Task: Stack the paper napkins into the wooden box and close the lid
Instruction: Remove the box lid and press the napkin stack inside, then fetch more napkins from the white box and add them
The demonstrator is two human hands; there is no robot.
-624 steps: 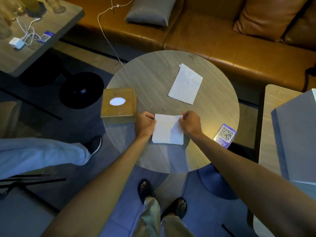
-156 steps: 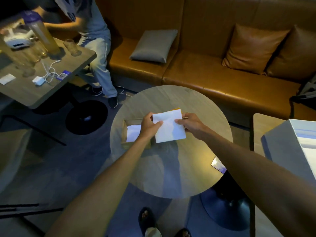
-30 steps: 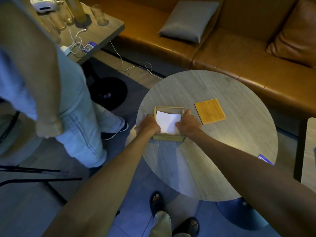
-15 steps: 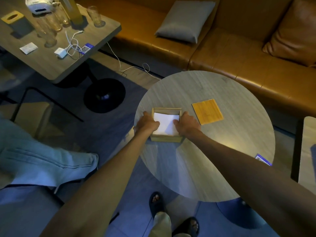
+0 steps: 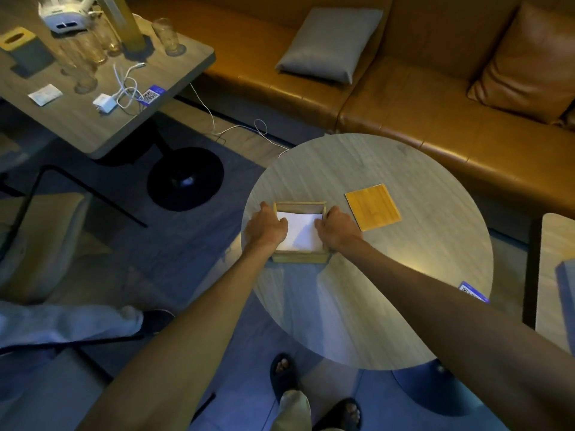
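An open wooden box (image 5: 299, 258) stands near the left edge of the round table (image 5: 389, 306). White paper napkins (image 5: 301, 233) lie inside it. My left hand (image 5: 267, 227) rests over the box's left wall, fingers reaching onto the napkins. My right hand (image 5: 336, 229) lies over the right wall, fingers also on the napkins. The square wooden lid (image 5: 372, 207) lies flat on the table just right of the box, apart from it.
A QR card (image 5: 473, 291) sits at the table's right edge. A brown sofa (image 5: 435, 113) with a grey cushion (image 5: 329, 45) runs behind. At upper left a second table (image 5: 93, 119) carries glasses, cables and a charger. A person's leg (image 5: 62, 325) is at the left.
Both hands stay at the box, with fingers pressed a little further onto the napkins. The person on the left has shifted lower in view.
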